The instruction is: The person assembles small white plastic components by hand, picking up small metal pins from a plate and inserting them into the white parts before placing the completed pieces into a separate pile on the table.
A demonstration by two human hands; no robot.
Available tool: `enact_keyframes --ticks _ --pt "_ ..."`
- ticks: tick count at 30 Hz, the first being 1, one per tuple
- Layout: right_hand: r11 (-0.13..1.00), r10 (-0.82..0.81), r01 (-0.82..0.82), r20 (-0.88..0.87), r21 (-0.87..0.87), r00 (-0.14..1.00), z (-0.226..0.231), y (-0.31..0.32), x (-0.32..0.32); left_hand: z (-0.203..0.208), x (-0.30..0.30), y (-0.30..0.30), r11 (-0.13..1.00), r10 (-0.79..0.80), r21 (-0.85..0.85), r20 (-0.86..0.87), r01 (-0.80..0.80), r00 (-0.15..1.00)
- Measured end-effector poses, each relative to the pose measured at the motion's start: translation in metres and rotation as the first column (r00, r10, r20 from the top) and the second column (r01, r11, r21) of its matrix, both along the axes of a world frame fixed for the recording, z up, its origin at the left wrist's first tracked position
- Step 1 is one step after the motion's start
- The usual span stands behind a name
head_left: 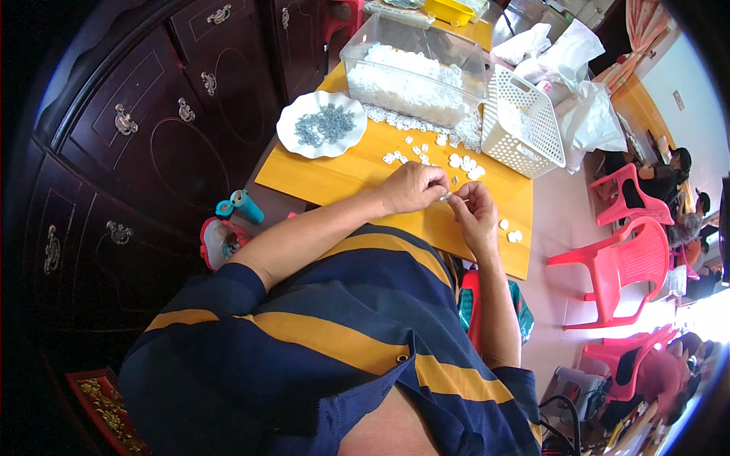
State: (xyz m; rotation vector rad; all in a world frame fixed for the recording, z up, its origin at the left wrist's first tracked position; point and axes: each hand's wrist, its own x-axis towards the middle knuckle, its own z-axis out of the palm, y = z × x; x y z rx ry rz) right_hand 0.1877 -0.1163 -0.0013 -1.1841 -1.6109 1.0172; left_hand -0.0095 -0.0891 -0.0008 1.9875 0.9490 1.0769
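Note:
Close together over the table's near edge, my two hands meet at a small white plastic piece (445,197). My left hand (414,188) pinches it between thumb and fingers. From the other side my right hand (477,218) has its thumb and fingertips closed on it too. The fingers partly cover the piece, so its exact shape cannot be made out. Just beyond my hands lie several loose white pieces (468,167), with a tiny grey part (455,180) near them. A few more rounded white pieces (514,236) rest to the right of my right hand.
A scalloped white plate (289,131) bearing small grey metal parts stands at the table's left. Behind are a clear bin (464,99) of white pieces and a white perforated basket (536,148). Dark cabinets (152,129) flank the left; pink chairs (627,262) and seated people are right.

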Motion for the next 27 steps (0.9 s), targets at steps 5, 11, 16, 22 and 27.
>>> enact_keyframes --ticks 5,11,16,22,27 --pt "0.996 -0.048 0.04 0.105 0.075 0.993 -0.007 0.004 -0.001 0.003 -0.001 0.0 1.0 0.025 -0.003 -0.046 -0.025 0.999" --pt "0.999 -0.036 0.037 -0.038 0.017 0.999 -0.014 0.005 0.003 0.001 0.002 0.002 0.999 0.006 0.048 -0.093 -0.002 0.996" --pt "0.999 -0.033 0.032 -0.102 -0.011 0.994 -0.002 0.008 0.005 -0.002 -0.001 0.009 0.998 0.004 -0.067 0.029 -0.002 1.0" --pt "0.992 -0.123 0.117 -0.211 -0.042 0.97 0.002 0.01 0.018 -0.006 0.002 0.009 0.997 0.064 0.047 -0.06 -0.061 0.996" --pt "0.991 -0.135 0.128 -0.25 -0.044 0.959 0.005 0.012 0.026 -0.005 0.01 -0.004 0.967 0.088 0.254 -0.376 0.012 0.922"
